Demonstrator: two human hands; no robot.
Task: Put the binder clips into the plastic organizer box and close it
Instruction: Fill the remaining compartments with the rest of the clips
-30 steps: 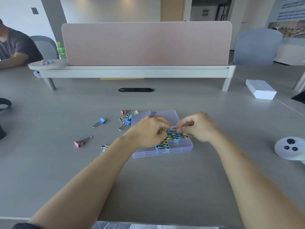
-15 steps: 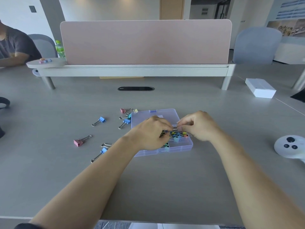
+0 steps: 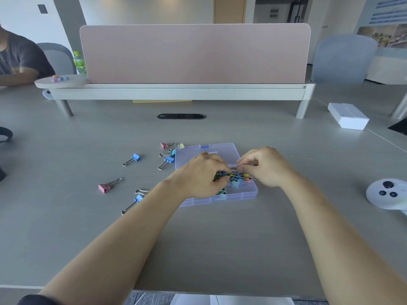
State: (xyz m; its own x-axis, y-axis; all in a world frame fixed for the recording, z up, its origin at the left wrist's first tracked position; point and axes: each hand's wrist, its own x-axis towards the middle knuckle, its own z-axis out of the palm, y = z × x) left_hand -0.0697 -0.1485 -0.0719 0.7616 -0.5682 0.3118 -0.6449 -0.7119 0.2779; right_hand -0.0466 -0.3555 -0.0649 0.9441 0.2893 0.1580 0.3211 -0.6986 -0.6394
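The left hand (image 3: pixel 198 177) and the right hand (image 3: pixel 265 167) reach forward on bare forearms and meet low over the table (image 3: pixel 220 238), knuckles up and fingers curled. The left hand's fingertips dig into a heap of coloured binder clips (image 3: pixel 237 178) and pinch one. The right hand's thumb and forefinger pinch the silver wire handles at the heap's far edge, and the two sets of fingertips nearly touch.

The heap lies right under the hands, in the near half of the clear purple organizer box (image 3: pixel 246 193), which sits flat on the table. The left hand hides the box's left compartments. Its lid (image 3: pixel 222 148) lies open and flat just beyond the hands, and a small white label on it is too small to read.

Left of the left hand, loose clips are scattered on the table. A blue clip (image 3: pixel 138 198) is half tucked behind the forearm, a pink clip (image 3: pixel 104 187) lies further left, and another blue one (image 3: pixel 136 157) is beyond those. A small cluster (image 3: pixel 169 160) sits against the lid's left edge. Well to the right of the right hand rests a white controller (image 3: pixel 387 193) with dark buttons.

Further beyond the hands is a black oval cable slot (image 3: pixel 181 116), with a white carton (image 3: pixel 348 115) off to the right. Behind them a low shelf (image 3: pixel 176 91) on legs carries a pink divider panel (image 3: pixel 193 53). At its left end stands a green bottle (image 3: pixel 78 62), label unreadable. A seated person in a dark shirt (image 3: pixel 19 56) is at the far left, and a grey-blue chair (image 3: pixel 343 58) at the far right.
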